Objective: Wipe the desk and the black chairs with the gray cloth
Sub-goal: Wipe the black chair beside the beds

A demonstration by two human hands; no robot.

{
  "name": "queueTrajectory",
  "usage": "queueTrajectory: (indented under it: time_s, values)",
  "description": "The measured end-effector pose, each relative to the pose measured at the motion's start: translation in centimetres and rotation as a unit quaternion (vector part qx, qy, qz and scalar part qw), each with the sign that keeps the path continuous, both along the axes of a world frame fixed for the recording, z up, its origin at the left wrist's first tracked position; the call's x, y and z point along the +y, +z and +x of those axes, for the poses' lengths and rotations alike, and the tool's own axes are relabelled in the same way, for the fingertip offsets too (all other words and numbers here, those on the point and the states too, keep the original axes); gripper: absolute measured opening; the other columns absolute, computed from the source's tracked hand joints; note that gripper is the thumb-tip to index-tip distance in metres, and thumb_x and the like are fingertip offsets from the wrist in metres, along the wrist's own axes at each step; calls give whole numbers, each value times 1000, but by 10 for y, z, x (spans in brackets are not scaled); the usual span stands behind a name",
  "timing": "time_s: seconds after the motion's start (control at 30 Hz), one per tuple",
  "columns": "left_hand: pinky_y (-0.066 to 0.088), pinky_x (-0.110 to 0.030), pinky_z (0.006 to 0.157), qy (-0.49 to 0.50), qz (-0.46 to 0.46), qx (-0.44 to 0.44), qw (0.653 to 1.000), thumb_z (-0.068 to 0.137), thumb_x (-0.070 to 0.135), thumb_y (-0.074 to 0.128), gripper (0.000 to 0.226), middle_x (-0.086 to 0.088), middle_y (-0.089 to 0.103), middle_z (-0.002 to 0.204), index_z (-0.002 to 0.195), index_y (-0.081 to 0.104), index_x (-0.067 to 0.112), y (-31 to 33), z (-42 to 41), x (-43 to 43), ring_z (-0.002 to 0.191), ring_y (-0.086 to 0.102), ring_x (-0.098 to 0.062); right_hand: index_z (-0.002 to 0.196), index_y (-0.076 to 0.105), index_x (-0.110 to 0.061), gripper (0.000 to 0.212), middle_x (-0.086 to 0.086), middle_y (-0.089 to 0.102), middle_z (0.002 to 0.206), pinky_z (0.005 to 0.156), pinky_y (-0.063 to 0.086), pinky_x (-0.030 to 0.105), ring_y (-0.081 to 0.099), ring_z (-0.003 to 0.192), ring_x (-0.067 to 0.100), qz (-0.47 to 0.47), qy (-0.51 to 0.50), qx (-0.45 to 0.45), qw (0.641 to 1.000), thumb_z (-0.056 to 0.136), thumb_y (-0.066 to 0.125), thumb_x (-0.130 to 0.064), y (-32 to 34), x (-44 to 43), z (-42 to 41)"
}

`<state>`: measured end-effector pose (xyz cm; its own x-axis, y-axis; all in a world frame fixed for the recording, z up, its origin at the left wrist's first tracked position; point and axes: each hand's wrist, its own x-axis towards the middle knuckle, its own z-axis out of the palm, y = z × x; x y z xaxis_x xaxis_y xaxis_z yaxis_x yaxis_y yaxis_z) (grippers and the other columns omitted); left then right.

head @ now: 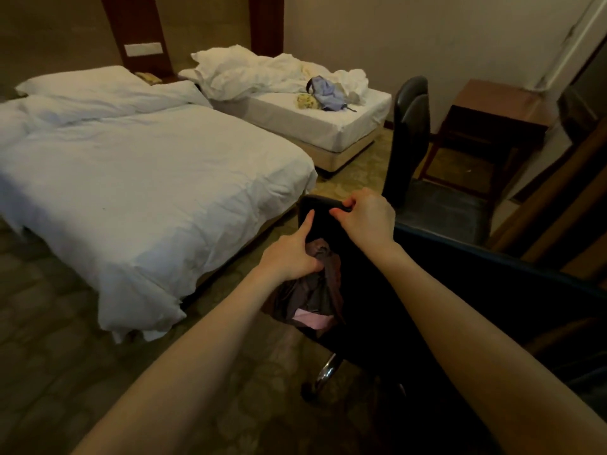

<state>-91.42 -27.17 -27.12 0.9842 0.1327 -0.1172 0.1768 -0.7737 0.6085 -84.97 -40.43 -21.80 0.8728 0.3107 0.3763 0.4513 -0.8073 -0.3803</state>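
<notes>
Cloth [313,290] hangs bunched under my left hand [292,254], whose curled fingers pinch it against the near black chair [377,290], index finger stretched up the backrest. Just right, my right hand [368,218] grips the chair's top edge.

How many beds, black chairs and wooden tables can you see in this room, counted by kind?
White-sheeted beds: 2
Black chairs: 2
Brown wooden side table: 1
Total: 5
</notes>
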Motion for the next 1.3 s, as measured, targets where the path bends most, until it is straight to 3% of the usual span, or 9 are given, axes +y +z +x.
queueTrajectory:
  time_s: [0.2,0.33,0.67,0.83,1.1,1.2,1.3]
  values:
    - [42,-31,65,-8,3,1,1000,76,30,65,105,-13,60,116,147,-13,33,-1,37,33,92,60,-29,93,62,-9,24,5,59,101,68,34,27,55,97,22,-6,-16,-25,1000,88,62,-33,-7,44,25]
    - [50,-40,83,-36,0,6,999,69,34,65,109,-11,56,128,148,-10,34,5,60,66,104,58,-29,95,61,-9,23,6,59,104,73,37,29,53,101,22,-9,-43,-31,999,89,60,-31,-12,75,41]
    - [49,-42,88,-164,44,17,985,77,24,65,105,-16,61,119,146,-13,35,17,125,145,103,60,-30,101,61,-8,23,7,59,106,75,38,28,53,102,23,-15,-135,-21,991,91,59,-28,-7,141,82]
    - [50,-41,79,-206,17,17,978,80,21,62,105,-9,63,98,145,-19,32,12,157,161,88,62,-28,103,61,-7,23,7,59,105,73,38,26,53,101,22,-32,-173,-39,984,92,57,-27,-8,168,104]
    - [51,-44,84,-217,-36,8,975,82,18,62,105,-16,65,107,145,-22,25,10,242,184,91,63,-29,112,57,-7,25,11,55,115,87,43,32,49,108,24,-54,-233,-36,970,97,46,-24,-8,221,176]
    - [48,-35,80,-248,-14,-15,969,83,18,63,100,-15,58,123,149,-13,20,13,273,197,101,59,-29,116,53,-6,26,13,52,119,90,40,32,47,112,25,-71,-243,-27,967,98,43,-22,-8,238,205]
    - [46,-34,81,-271,27,-11,962,83,23,63,98,-14,58,124,149,-8,25,14,314,211,104,58,-29,117,52,-5,25,13,52,120,91,39,30,47,112,25,-72,-278,-23,958,98,43,-20,-6,249,242]
